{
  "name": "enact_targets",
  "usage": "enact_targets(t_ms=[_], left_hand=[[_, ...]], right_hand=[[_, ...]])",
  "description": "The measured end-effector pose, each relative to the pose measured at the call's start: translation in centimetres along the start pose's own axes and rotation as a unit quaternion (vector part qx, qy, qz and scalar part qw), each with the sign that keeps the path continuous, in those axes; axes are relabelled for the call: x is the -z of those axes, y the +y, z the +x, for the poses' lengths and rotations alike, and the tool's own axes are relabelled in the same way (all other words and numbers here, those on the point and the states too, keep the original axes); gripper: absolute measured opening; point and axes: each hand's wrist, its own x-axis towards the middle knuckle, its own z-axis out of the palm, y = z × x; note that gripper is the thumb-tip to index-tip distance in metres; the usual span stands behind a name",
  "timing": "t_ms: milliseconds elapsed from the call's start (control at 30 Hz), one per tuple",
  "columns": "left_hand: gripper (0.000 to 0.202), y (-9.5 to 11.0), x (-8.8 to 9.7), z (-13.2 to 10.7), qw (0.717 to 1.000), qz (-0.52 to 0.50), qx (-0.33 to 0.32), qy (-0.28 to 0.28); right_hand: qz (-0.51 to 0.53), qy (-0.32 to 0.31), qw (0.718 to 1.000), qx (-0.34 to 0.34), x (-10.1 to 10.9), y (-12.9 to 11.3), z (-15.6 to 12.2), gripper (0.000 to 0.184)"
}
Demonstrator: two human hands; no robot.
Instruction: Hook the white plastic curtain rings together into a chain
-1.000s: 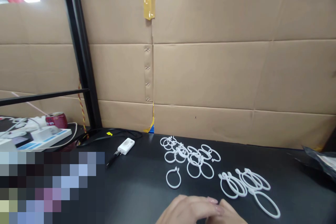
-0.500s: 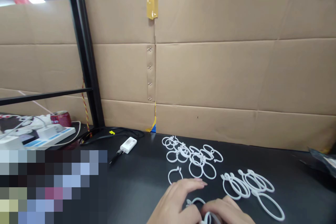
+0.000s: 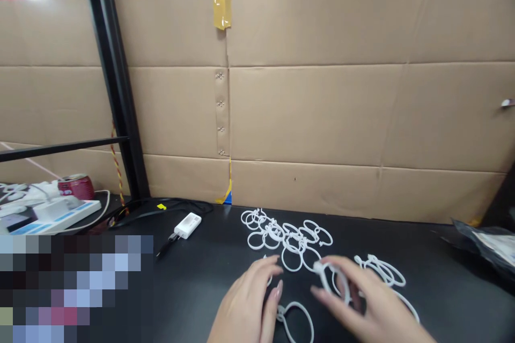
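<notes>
so the right hand (image 3: pixel 364 303) is the one with something in it: thumb and fingers pinched on a thin white plastic ring with a little clasp knob (image 3: pixel 336 278), held just above the black tabletop (image 3: pixel 201 289) and tipped up on edge. left hand (image 3: pixel 249 303) is palm down, fingers together and bent, not gripping anything I can see. the bit that matters: a second white plastic ring lying flat (image 3: pixel 296 321) sits between the two hands with its clasp end toward the left fingertips, close to touching, so the left hand is clearly nearer. behind both there's a tangled heap of the same white rings (image 3: pixel 285 233), plus bigger white loops (image 3: pixel 384 272) partly hidden by the right hand
</notes>
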Motion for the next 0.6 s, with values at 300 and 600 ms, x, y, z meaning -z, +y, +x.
enact_targets(t_ms=[300, 600], left_hand=[[0.076, -0.5, -0.3, 0.2, 0.972, 0.067, -0.139, -0.178], [0.028, 0.6, 0.8, 0.7, 0.994, 0.084, -0.052, 0.037]], right_hand=[[-0.32, 0.1, 0.942, 0.029, 1.3, 5.0, 1.6, 0.038], [0.102, -0.174, 0.978, 0.058, -0.6, -2.5, -0.9, 0.015]])
